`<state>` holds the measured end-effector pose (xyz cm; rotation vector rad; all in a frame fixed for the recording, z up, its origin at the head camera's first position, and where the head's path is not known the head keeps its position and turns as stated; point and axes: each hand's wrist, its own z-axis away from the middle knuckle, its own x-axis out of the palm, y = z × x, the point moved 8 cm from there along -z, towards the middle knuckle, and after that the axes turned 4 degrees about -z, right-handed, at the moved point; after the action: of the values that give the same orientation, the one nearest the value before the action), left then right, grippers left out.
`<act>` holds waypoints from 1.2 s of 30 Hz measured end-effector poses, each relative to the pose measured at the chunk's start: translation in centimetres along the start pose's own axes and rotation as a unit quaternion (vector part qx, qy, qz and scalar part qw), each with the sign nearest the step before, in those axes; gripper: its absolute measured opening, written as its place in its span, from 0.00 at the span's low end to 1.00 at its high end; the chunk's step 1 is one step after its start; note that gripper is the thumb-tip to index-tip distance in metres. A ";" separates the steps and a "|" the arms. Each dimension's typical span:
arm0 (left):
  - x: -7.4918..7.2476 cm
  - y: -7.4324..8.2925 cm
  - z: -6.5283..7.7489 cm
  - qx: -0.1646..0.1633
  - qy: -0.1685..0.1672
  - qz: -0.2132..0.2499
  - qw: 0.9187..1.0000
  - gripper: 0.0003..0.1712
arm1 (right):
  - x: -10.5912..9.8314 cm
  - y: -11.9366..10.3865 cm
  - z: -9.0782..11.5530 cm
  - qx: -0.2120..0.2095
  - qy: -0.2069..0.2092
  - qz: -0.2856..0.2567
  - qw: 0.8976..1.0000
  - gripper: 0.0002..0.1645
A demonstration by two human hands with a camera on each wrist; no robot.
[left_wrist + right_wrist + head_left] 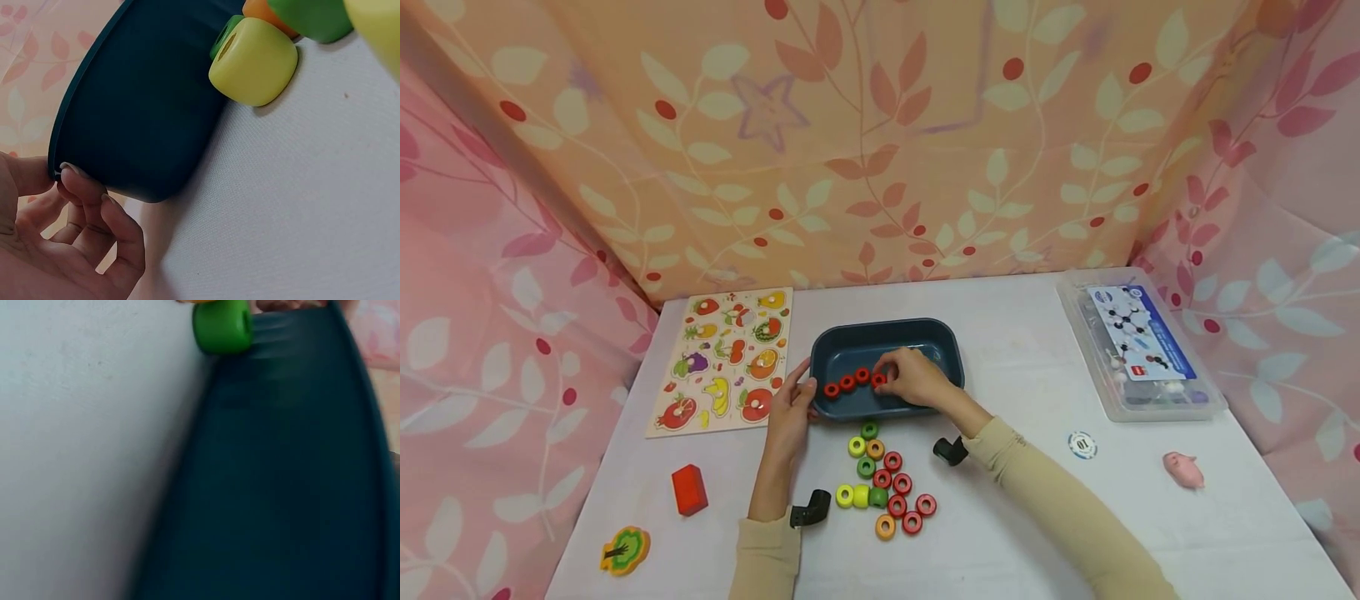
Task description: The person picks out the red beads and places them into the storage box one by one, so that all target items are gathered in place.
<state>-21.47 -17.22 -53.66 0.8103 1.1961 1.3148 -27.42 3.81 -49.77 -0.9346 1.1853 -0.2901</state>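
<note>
A dark blue tray [887,330] stands on the white table, with a slanting row of red beads [847,382] inside it. My left hand [788,412] pinches the tray's left rim between thumb and fingers, which the left wrist view shows close up. Reaching over the near right side, my right hand [914,379] pinches a red bead [879,381] at the row's right end. In the right wrist view the tray wall [281,469] fills most of the picture and hides that hand's fingers. Loose red beads [902,483] lie in front of the tray.
Yellow beads [845,496], green beads [866,467] and orange beads [885,527] lie among the loose ones. A fruit puzzle board [741,358] is left of the tray. Also around are a red block [688,490], tree toy [626,551], plastic case [1138,350], round chip [1082,445] and pink pig [1183,470].
</note>
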 end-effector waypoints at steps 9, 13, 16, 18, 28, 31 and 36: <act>0.1 0.1 0.0 -0.004 -0.005 0.003 1.000 0.24 | 1.1 0.3 -1.0 0.023 0.008 -0.031 0.999 0.14; 0.2 0.4 0.1 -0.012 -0.009 0.000 1.000 0.25 | 1.2 0.1 -1.0 0.005 0.007 -0.073 0.997 0.14; 0.2 0.4 0.1 -0.019 -0.014 0.002 1.000 0.26 | 0.9 -0.3 -0.4 -0.021 -0.004 -0.081 0.997 0.14; 0.1 0.5 0.1 -0.026 -0.018 0.004 0.999 0.26 | 0.6 -0.7 0.2 -0.041 -0.014 -0.078 0.996 0.14; 0.1 0.6 0.2 -0.019 -0.020 0.001 1.000 0.27 | -2.1 -3.8 5.5 -0.127 0.007 -0.043 0.991 0.11; 0.1 0.3 0.0 -0.011 -0.017 0.004 1.000 0.26 | -2.4 -4.4 7.2 -0.140 -0.003 -0.043 0.989 0.12; 0.0 0.1 0.0 0.005 -0.010 -0.002 1.000 0.25 | -0.6 -3.7 9.0 -0.123 -0.075 -0.052 0.988 0.13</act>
<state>-21.54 -17.22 -53.55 0.8269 1.1888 1.2954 -18.73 6.18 -45.95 -1.2143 1.0497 -0.1553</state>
